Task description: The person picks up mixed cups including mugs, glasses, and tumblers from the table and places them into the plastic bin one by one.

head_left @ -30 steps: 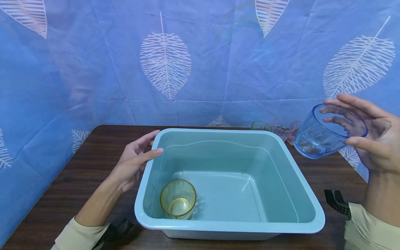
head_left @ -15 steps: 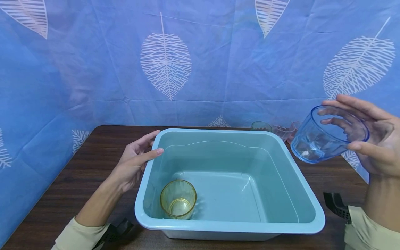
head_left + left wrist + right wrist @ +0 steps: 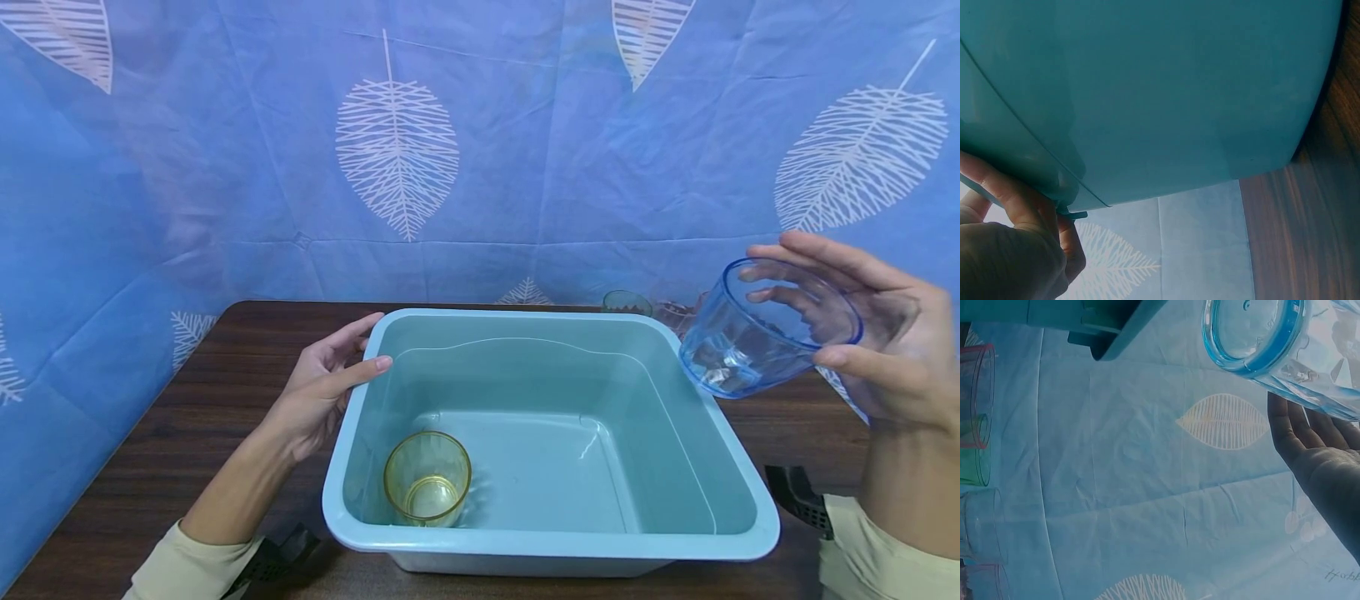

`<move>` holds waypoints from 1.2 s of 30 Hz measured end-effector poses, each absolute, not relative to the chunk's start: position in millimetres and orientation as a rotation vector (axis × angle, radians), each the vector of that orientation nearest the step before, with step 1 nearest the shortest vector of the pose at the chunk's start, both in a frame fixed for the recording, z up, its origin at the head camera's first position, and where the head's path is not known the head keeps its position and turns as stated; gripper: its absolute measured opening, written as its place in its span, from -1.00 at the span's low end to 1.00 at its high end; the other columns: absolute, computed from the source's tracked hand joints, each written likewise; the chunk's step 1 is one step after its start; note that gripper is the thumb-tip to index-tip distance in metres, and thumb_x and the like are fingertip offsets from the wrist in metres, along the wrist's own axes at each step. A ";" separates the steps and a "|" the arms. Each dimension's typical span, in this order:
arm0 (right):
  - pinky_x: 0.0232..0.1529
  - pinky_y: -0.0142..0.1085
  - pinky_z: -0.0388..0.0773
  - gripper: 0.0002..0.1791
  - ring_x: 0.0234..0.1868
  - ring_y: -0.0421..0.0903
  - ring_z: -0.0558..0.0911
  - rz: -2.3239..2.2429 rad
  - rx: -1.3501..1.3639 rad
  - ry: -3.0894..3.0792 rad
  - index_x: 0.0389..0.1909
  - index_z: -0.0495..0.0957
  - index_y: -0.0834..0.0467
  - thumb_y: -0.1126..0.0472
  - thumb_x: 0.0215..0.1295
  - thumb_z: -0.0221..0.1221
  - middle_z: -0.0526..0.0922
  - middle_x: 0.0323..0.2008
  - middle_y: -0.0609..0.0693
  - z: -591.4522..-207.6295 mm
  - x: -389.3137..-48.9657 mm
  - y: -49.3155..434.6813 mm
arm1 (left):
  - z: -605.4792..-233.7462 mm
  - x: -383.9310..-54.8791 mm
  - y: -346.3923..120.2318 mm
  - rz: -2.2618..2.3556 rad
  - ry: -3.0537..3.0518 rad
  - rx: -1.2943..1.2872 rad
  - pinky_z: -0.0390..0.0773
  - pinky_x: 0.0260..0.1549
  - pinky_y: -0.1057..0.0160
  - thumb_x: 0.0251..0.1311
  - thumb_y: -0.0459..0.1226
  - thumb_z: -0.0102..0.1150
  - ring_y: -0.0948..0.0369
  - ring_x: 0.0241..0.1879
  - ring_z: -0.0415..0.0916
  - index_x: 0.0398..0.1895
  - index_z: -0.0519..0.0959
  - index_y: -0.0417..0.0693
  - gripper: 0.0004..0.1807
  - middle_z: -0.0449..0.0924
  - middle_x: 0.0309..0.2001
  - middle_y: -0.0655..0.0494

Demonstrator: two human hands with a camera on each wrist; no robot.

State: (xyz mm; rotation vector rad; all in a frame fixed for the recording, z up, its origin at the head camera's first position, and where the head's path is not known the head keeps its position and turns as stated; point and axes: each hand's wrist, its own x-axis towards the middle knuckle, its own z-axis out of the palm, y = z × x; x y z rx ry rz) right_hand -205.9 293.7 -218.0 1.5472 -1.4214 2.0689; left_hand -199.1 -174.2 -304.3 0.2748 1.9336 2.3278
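A light teal plastic basin (image 3: 555, 546) sits on the table, and my left hand (image 3: 318, 392) grips its left rim, thumb on top and fingers on the outside. Inside it, a yellow transparent cup (image 3: 427, 479) stands upright in the near left corner. My right hand (image 3: 900, 333) holds a blue transparent cup (image 3: 750, 358) between thumb and fingers, tilted, with its base toward the basin. In the head view that base overlaps the basin's right rim. The right wrist view shows the blue cup's thick base (image 3: 1254, 337) from below, above the right-hand fingers (image 3: 1288, 428).
Behind the basin's far right corner stand several more transparent cups, among them a green cup (image 3: 627, 302) and a clear one (image 3: 671, 315). A pink-rimmed cup (image 3: 975, 394) shows in the right wrist view. A blue leaf-patterned cloth (image 3: 480, 150) hangs behind the dark wooden table (image 3: 195, 417).
My right hand has carried the blue cup leftward and slightly down, from beside the basin to its right rim. The left hand, basin and yellow cup have stayed put.
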 end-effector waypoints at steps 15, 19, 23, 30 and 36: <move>0.36 -0.14 0.51 -0.12 0.40 0.25 0.43 2.033 1.544 -1.540 0.36 0.05 0.77 0.71 0.05 0.31 0.41 0.34 0.50 -219.5 -207.1 287.3 | -303.9 -201.2 -176.0 2.323 1.946 0.273 0.81 -0.31 0.18 0.37 -0.46 0.23 0.30 -0.39 0.70 0.54 0.27 -0.20 -0.31 0.43 -0.02 -0.08; 0.36 -0.14 0.51 -0.12 0.39 0.27 0.44 2.036 1.564 -1.528 0.35 0.06 0.78 0.72 0.04 0.31 0.41 0.34 0.51 -220.5 -208.8 283.9 | -303.6 -202.7 -176.3 2.315 1.959 0.278 0.81 -0.31 0.17 0.38 -0.45 0.23 0.28 -0.37 0.71 0.53 0.29 -0.19 -0.32 0.45 -0.04 -0.05; 0.35 -0.14 0.52 -0.12 0.34 0.28 0.49 2.059 1.570 -1.518 0.34 0.07 0.79 0.73 0.01 0.32 0.43 0.32 0.51 -222.1 -210.8 280.8 | -302.9 -203.2 -176.7 2.318 1.955 0.283 0.82 -0.30 0.14 0.38 -0.45 0.23 0.26 -0.34 0.72 0.53 0.29 -0.19 -0.32 0.45 -0.04 -0.06; 0.35 -0.13 0.53 -0.14 0.31 0.30 0.53 2.064 1.620 -1.528 0.33 0.06 0.80 0.74 0.04 0.30 0.42 0.32 0.53 -224.4 -213.6 275.7 | -303.0 -203.5 -177.0 2.323 1.939 0.282 0.81 -0.28 0.14 0.37 -0.46 0.23 0.27 -0.33 0.72 0.53 0.29 -0.20 -0.32 0.44 -0.04 -0.05; 0.36 -0.15 0.53 -0.12 0.30 0.28 0.54 2.063 1.602 -1.547 0.33 0.08 0.80 0.76 -0.02 0.31 0.44 0.30 0.53 -226.5 -215.3 273.1 | -303.0 -203.5 -177.0 2.327 1.933 0.279 0.81 -0.29 0.17 0.37 -0.46 0.23 0.28 -0.33 0.71 0.53 0.28 -0.21 -0.32 0.44 -0.03 -0.05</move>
